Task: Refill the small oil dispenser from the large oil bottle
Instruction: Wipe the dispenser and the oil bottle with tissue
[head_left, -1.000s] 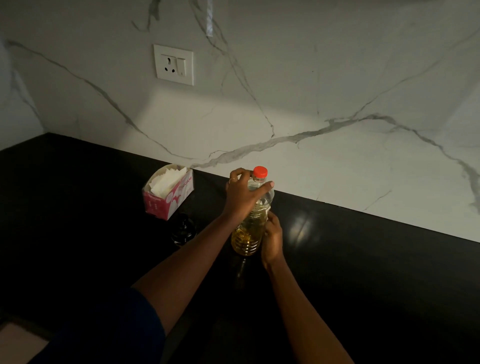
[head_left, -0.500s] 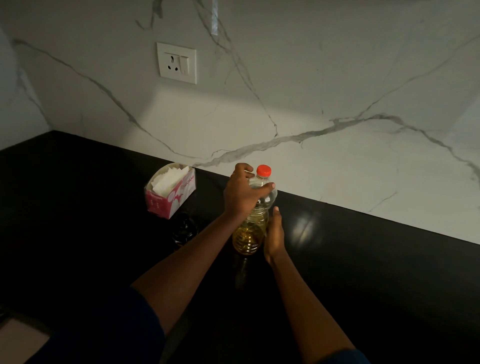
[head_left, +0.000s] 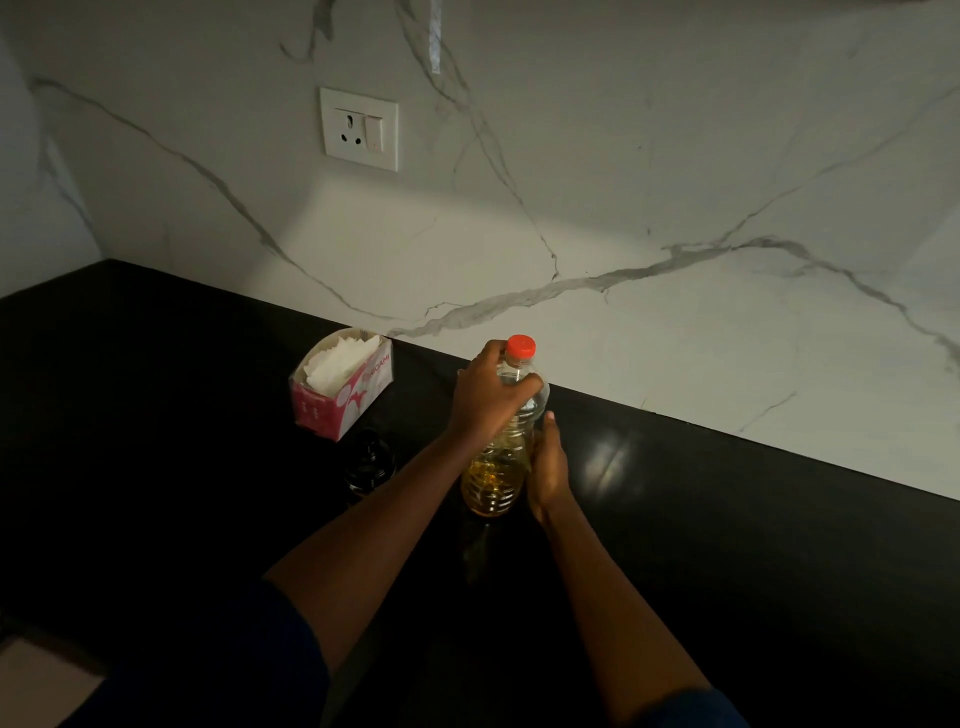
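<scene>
Item 1. large oil bottle (head_left: 493, 470): clear plastic, upright on the black worktop (head_left: 737, 530), yellow oil only in its lower part. It stands directly under my left fingers. The red cap (head_left: 520, 346) is on, just above and beside them.

Item 2. left hand (head_left: 485, 402): my fingers (head_left: 525, 388) are curled over the bottle's shoulder, gripping it just below the cap. I judge this high grip steadies the neck so the cap can be dealt with, or so I can lift without squeezing the soft body.

Item 3. right hand (head_left: 548, 467): palm pressed to the bottle's lower side, thumb pointing up along it. The other fingers lie behind the bottle, so I cannot tell whether they wrap round it. Placed low, I judge, to take the weight of the oil and stop the base sliding.

Item 4. small oil dispenser (head_left: 370, 460): dark, rounded, hard to make out in the shadow. It sits to the left of my left hand, near but not touching the bottle, close enough for a short pour. Whether its top is on I cannot tell.

Item 5. tissue box (head_left: 332, 410): pink and white, open, just beyond the dispenser, handy for drips, I judge.

Item 6. wall socket (head_left: 359, 128): on the marble wall, well above my fingers.

Status: cap on, pouring not yet begun.
</scene>
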